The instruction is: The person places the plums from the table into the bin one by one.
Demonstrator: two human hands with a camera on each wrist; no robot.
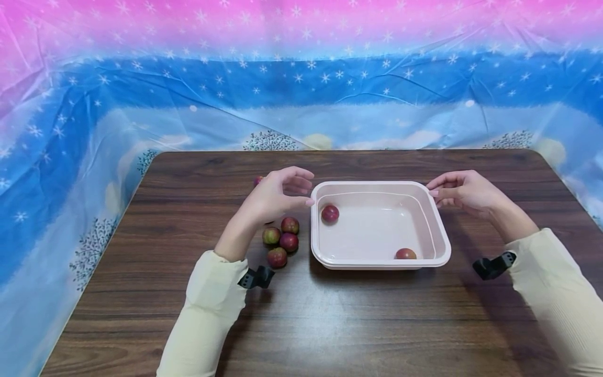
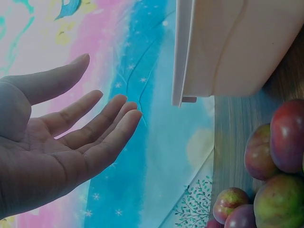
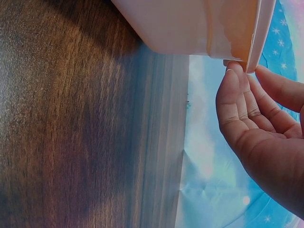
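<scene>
A pale pink plastic tub (image 1: 377, 225) stands in the middle of the table, with one plum (image 1: 330, 213) at its left end and another plum (image 1: 405, 254) by the front right wall. My right hand (image 1: 466, 192) is at the back right corner, thumb and fingertips pinching the rim (image 3: 253, 64). Beside the left wall my left hand (image 1: 278, 196) is held palm toward the tub, fingers loosely bent and holding nothing. In the left wrist view a gap shows between those fingers (image 2: 111, 137) and the tub. Several red and green plums (image 1: 277, 257) lie left of the tub.
One more plum (image 1: 258, 180) shows partly behind my left hand. Dark wood-grain tabletop (image 1: 358, 324) surrounds the tub. A snowflake-patterned cloth (image 1: 301, 89) hangs behind and around the table. Each sleeve cuff carries a black wrist camera (image 1: 256, 277).
</scene>
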